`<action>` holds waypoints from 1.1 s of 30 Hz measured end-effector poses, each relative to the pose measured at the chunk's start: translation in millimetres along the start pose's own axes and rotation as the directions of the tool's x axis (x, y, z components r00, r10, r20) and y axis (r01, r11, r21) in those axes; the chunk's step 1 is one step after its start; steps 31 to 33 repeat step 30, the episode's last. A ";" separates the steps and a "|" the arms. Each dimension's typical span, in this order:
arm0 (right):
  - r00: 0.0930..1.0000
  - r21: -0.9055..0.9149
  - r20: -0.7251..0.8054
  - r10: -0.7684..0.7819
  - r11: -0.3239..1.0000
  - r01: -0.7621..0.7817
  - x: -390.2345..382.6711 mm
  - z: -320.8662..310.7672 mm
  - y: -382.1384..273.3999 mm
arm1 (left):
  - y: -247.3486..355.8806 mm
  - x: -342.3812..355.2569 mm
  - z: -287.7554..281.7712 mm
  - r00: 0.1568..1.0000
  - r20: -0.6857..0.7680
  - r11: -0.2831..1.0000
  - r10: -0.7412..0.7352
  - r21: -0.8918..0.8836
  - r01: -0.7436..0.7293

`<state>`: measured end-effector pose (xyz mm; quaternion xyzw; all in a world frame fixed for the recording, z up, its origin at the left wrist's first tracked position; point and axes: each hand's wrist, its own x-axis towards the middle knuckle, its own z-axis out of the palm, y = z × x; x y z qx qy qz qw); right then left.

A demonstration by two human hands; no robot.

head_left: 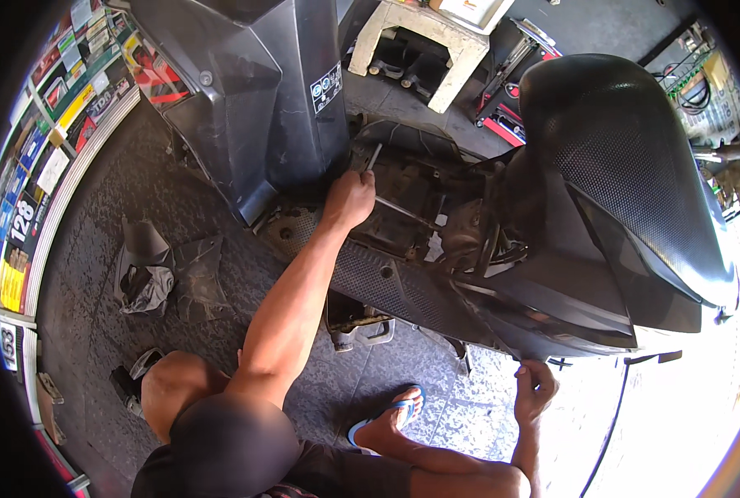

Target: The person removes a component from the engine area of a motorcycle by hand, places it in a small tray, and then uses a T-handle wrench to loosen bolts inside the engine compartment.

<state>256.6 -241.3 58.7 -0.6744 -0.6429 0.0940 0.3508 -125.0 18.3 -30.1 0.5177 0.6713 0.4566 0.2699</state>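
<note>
A black scooter with its floor cover off stands across the view, its inner frame (403,195) bare. My left hand (352,200) is closed round the handle of a T-handle wrench (405,212). The handle bar sticks up past my fist, and the shaft slants right into the opening below the seat (623,158). At the scooter's lower right edge, my right hand (536,390) has its fingers curled up against the dark side panel (552,319). What those fingertips grip is hidden.
Shelves of coloured boxes (63,116) line the left. Loose dark covers (200,278) and a crumpled plastic bag (147,290) lie on the tiled floor. A worn white stool (449,50) and a red-and-black stand (503,124) are behind the scooter. The side stand (374,332) juts out below.
</note>
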 end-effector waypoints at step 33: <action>0.996 0.038 0.023 0.084 0.996 -0.085 0.6 -10.5 -16.5 | 44.3 57.5 -5.4 0.642 0.488 0.804 -0.591 0.426 0.415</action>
